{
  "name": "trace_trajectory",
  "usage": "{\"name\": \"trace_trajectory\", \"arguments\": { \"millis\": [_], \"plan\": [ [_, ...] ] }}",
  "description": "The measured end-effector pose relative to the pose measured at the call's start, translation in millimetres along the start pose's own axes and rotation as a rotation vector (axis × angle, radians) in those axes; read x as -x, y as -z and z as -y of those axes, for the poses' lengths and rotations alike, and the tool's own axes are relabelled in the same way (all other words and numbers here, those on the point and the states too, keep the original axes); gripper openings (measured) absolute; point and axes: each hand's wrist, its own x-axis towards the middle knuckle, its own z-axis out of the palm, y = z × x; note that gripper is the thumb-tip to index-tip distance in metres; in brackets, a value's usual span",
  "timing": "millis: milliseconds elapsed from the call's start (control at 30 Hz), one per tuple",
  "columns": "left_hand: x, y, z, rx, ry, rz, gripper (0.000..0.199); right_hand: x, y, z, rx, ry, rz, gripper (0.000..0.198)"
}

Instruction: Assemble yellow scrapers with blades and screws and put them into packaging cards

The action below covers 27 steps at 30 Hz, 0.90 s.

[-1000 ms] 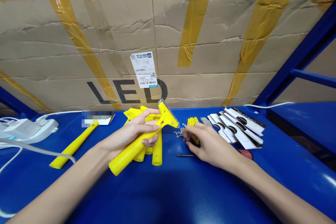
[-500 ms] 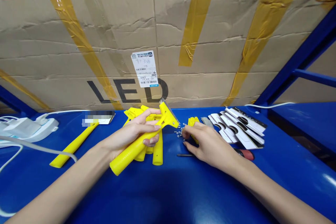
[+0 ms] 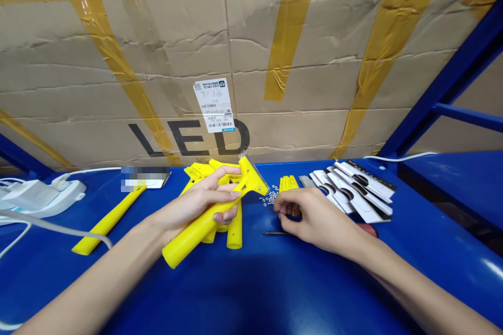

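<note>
My left hand (image 3: 206, 196) is wrapped round a yellow scraper (image 3: 188, 235), its blade end pointing up and to the right. Behind that hand lie several more yellow scrapers (image 3: 234, 227) in a pile. Small screws (image 3: 270, 196) are scattered just right of the held scraper's head. My right hand (image 3: 314, 214) is beside them with thumb and forefinger brought together; anything between the fingertips is too small to make out. Past its knuckles are slim yellow plastic pieces (image 3: 288, 183) and grey metal blades (image 3: 306, 181). A screwdriver (image 3: 274, 233) lies under this hand, its middle hidden.
White-and-black cardboard sleeves (image 3: 353, 188) lie stacked at the right. On the left are another yellow scraper (image 3: 106, 220) with a sleeve on its head, and a white power strip (image 3: 63, 199) with cables. A large taped carton (image 3: 188, 63) stands behind the blue tabletop (image 3: 251, 293).
My right hand's thumb and forefinger have drawn together beside the screws. The left hand keeps its hold on the scraper. The whole view has shifted slightly.
</note>
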Motion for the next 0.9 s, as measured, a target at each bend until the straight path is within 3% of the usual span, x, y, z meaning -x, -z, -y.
{"name": "trace_trajectory", "arguments": {
  "millis": [200, 467, 800, 900],
  "plan": [
    [1, -5, 2, 0.077, 0.043, 0.061, 0.038, -6, 17, 12, -0.187, 0.132, -0.181, 0.017],
    [3, -10, 4, 0.091, 0.088, 0.178, 0.034, -12, 7, 18, -0.413, 0.159, -0.375, 0.005],
    [2, -12, 11, 0.071, 0.092, 0.220, 0.036, -13, 2, 22, -0.528, -0.012, -0.291, 0.006],
    [2, -12, 11, 0.050, 0.093, 0.231, 0.036, -14, 4, 21, -0.612, -0.078, -0.280, 0.015]
  ]
}}
